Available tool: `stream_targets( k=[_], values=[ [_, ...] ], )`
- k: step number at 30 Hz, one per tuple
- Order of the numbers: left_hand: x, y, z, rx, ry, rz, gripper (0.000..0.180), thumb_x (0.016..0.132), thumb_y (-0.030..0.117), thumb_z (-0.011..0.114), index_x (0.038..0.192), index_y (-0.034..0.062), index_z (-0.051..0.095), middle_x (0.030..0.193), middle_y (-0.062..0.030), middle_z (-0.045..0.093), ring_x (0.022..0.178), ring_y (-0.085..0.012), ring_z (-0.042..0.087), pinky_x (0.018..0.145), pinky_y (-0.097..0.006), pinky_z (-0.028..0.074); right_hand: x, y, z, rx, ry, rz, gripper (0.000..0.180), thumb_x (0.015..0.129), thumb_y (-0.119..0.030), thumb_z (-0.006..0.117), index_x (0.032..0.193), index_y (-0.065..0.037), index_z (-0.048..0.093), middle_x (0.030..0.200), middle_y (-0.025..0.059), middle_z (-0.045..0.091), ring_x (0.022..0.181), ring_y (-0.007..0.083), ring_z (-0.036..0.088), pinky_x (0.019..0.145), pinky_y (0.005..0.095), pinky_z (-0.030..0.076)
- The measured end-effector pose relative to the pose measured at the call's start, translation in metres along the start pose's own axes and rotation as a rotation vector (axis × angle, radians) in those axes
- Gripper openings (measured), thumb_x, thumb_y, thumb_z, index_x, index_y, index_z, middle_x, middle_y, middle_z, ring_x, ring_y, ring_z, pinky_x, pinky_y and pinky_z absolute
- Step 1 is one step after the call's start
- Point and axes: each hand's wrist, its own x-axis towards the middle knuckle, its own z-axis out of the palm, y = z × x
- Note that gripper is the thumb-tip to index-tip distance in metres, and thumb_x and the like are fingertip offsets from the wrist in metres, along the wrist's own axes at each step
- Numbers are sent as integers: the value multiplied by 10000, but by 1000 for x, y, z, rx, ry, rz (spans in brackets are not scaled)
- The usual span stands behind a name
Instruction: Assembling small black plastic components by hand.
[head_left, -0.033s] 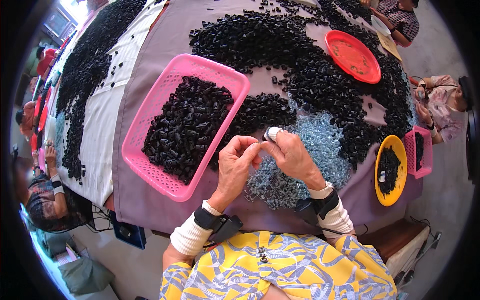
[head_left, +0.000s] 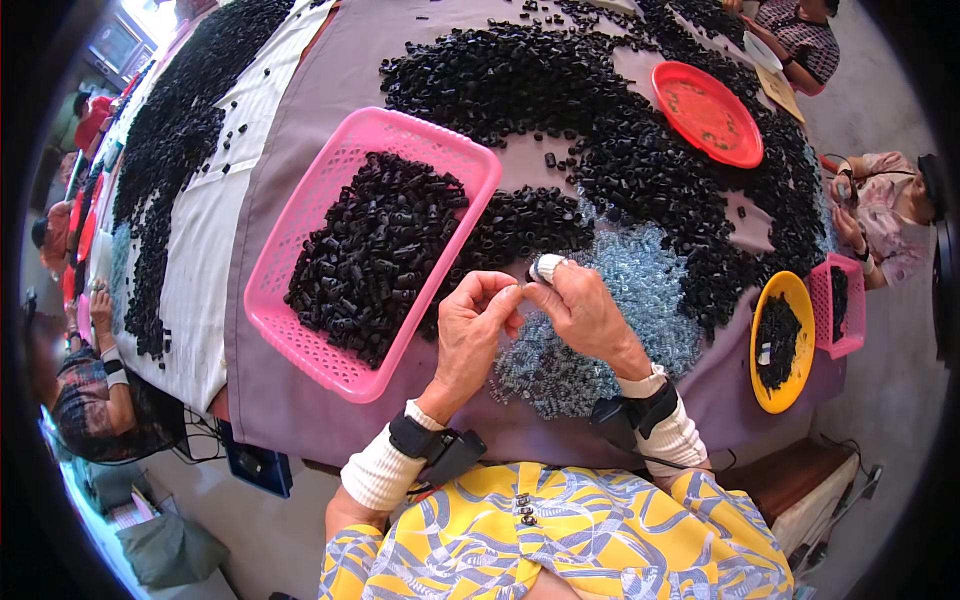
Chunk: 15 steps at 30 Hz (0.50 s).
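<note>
My left hand (head_left: 470,325) and my right hand (head_left: 583,310) meet fingertip to fingertip over the near part of the table. Both are closed in a pinch, and whatever lies between the fingertips is too small or hidden to make out. A white wrap (head_left: 546,266) covers a finger of my right hand. Beneath and beyond that hand spreads a heap of small clear bluish pieces (head_left: 640,290). To the left of my hands stands a pink plastic basket (head_left: 262,290) holding many small black tubular parts (head_left: 375,250). Loose black parts (head_left: 530,225) lie just past my fingers.
Large piles of black parts (head_left: 500,80) cover the far table. A red plate (head_left: 706,115) rests among them. At right are a yellow dish (head_left: 762,375) and a small pink basket (head_left: 848,340), both with black pieces. Other people sit at left and right.
</note>
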Motion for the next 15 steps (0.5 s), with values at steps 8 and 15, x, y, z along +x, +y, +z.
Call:
stream_targets(
  k=[8,15],
  values=[
    [7,2,-2,-66,18,-166,128,917,162,614,933,36,602,760,2,587,567,-33,482,447,-176,364,6,5,2,-293,48,-325,115,784,-65,629,816,2,541,798,157,547,823,336,535,770,412,404],
    [4,5,4,-102,46,-138,133,920,181,620,934,50,601,759,15,589,556,-16,464,434,-165,340,4,0,-5,-60,31,-82,145,844,-112,612,775,-1,549,731,155,549,706,323,546,679,410,421]
  ],
)
